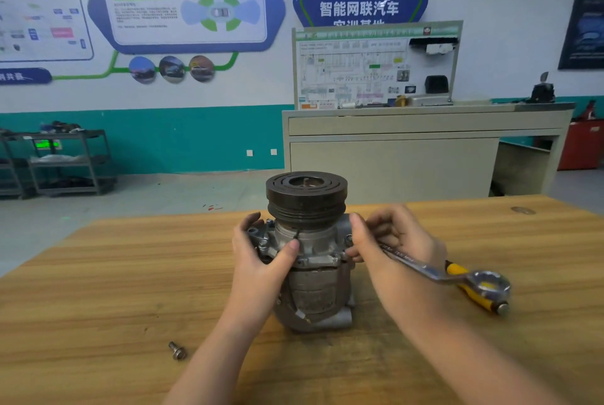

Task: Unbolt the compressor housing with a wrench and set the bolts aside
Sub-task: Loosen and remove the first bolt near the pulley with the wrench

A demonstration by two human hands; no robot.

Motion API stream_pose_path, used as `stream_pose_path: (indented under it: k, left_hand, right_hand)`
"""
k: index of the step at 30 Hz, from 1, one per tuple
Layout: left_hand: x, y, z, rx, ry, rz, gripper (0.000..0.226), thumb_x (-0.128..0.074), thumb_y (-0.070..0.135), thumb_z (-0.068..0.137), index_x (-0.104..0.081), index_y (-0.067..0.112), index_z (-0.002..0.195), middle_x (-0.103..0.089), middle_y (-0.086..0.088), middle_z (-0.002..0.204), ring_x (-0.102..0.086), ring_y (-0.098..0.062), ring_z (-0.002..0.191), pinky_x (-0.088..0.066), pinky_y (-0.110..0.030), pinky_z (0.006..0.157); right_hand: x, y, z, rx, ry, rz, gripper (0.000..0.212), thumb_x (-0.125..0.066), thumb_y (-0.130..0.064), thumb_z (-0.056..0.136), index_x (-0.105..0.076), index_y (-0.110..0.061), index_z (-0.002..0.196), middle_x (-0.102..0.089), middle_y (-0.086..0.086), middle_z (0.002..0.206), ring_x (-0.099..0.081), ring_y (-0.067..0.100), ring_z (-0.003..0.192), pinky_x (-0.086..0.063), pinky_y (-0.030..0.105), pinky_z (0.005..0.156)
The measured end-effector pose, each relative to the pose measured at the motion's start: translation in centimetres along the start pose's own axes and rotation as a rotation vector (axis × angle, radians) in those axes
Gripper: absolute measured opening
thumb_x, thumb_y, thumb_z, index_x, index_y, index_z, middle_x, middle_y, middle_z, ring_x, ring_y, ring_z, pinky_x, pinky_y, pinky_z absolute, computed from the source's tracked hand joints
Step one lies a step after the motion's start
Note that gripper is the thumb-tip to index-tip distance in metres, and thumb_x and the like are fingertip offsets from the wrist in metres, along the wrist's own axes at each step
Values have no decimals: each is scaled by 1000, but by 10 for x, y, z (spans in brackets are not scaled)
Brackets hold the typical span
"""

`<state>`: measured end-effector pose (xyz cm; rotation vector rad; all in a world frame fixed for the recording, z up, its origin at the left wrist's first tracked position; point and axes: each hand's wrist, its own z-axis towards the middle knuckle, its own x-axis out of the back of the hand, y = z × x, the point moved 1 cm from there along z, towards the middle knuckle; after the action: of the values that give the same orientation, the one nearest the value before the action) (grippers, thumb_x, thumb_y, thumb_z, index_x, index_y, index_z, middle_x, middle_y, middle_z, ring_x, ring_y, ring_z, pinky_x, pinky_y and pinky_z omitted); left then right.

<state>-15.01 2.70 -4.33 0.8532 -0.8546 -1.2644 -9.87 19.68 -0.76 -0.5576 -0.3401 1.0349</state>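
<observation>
Compressor [309, 254] upright at centre frame on wooden table [98, 274], pulley end up. Left hand [261, 260] wrapped round flange side, thumb across grey body, fingers curled behind: clamped on housing. Right hand [389, 241] curled round wrench [438, 269] shank, working end hidden behind fingers at right flange; seating on a bolt head cannot be told. Ring end sticks out toward right of frame, over a yellow-handled screwdriver [474, 293] lying on table. One loose bolt [177, 350] lower left of centre, well apart from compressor.

Risks, judged:
- Wrench half-seated on bolt head: slip, rounded corners, knuckles into flange edge.
- Tall body on small base: sideways pull on wrench likely to tip or spin it unless left hand braces hard.
- Freed bolts round-shanked, table flat and smooth: roll toward edge possible; better grouped with loose bolt.
- Ring end swinging low: may catch screwdriver handle.

Materials:
- Pulley dark, grooved, round, dull steel look.
- Body cast light grey metal, rough, stained; flange with several small hex bolts.
- Wrench bright polished steel, flat shank.
- Table top striped warm wood grain, matt.
</observation>
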Motion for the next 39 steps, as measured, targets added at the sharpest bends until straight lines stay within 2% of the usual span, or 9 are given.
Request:
stream_pose_path:
  k: [4, 10, 13, 16, 22, 26, 31, 35, 39]
  left_hand:
    - [1, 1, -1, 5, -2, -6, 73, -73, 46, 70, -33, 38, 131, -45, 2, 137, -48, -10, 124, -39, -29, 103]
    - [0, 4, -3, 8, -1, 0, 75, -68, 45, 68, -32, 35, 133, -44, 2, 138, -46, -14, 127, -37, -42, 112]
    - [1, 5, -2, 9, -5, 2, 75, -68, 45, 68, -32, 36, 133, -44, 3, 138, -46, -11, 126, -37, -38, 111]
    - [0, 5, -2, 13, -6, 0, 75, -68, 45, 68, -32, 36, 133, -44, 5, 137, -47, -5, 123, -39, -29, 105]
    - [0, 6, -2, 28, -4, 13, 75, -68, 45, 69, -32, 35, 135, -43, 2, 138, -46, -12, 126, -38, -40, 112]
    - [1, 7, -3, 27, -4, 19, 66, -73, 35, 83, -31, 35, 134, -43, 2, 139, -46, -12, 125, -38, -34, 109]
    - [1, 8, -3, 24, -5, 23, 66, -73, 34, 83, -31, 32, 133, -44, -3, 138, -47, -15, 125, -38, -39, 111]
    - [1, 9, -4, 30, -7, 7, 68, -72, 40, 77, -32, 36, 132, -43, 1, 138, -46, -12, 125, -38, -34, 109]
    - [0, 8, -3, 40, -7, 7, 73, -67, 45, 68, -32, 37, 132, -43, 2, 138, -47, -13, 126, -38, -39, 111]
  right_hand:
    - [5, 17, 1, -196, 82, 243, 23, -55, -26, 93, -57, -28, 71, -67, 3, 66, -58, 14, 40, -45, 22, 40]
    - [-1, 49, 51, -779, -6, 620, 12, -56, -8, 94, -54, -9, 82, -60, 4, 49, -41, 10, 28, -30, 15, 32]
    - [1, 49, 60, -841, 13, 739, 11, -57, -9, 94, -54, -9, 83, -64, 5, 53, -49, 7, 35, -38, 15, 35]
    - [15, 34, 57, -671, 64, 824, 17, -42, -15, 102, -46, -10, 87, -68, 9, 62, -63, 16, 46, -50, 22, 44]
    - [21, 13, 17, 10, -110, 314, 11, -46, -26, 96, -52, -34, 91, -69, 10, 83, -72, 24, 65, -59, 33, 59]
    - [16, 16, 6, 252, -149, 17, 25, -50, -27, 98, -60, -5, 95, -70, 6, 76, -71, 8, 72, -59, 34, 63]
    - [9, 14, -8, 612, -256, -211, 25, -55, -18, 94, -67, 4, 89, -68, 10, 89, -64, 12, 82, -52, 16, 79]
    - [4, 21, -15, 71, 91, 357, 16, -37, -23, 102, -51, -21, 94, -66, 5, 83, -61, 21, 60, -51, 23, 59]
    - [0, 41, 26, -687, 321, 827, 22, -30, -5, 101, -40, -13, 84, -55, 12, 56, -41, 18, 34, -34, 19, 38]
